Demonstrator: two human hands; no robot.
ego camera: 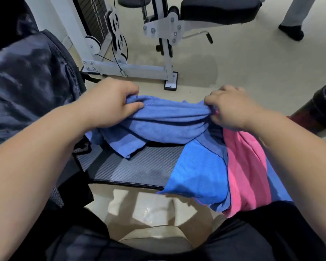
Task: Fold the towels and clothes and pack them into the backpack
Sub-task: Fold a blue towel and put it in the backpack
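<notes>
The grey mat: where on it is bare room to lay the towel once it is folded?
One bare patch of the grey mat lies in the middle, between the backpack on the left, the blue towel behind, and the bright blue garment on the right. The right side is crowded with that garment and the pink garment.

1. Left hand, left forearm: bare, uncovered to the frame edge.
2. Right hand, right forearm: bare, uncovered to the frame edge.
3. Black garment: dark, smooth fabric across the lap, on both sides of the lower frame; creased and slightly sheer at the left.
</notes>
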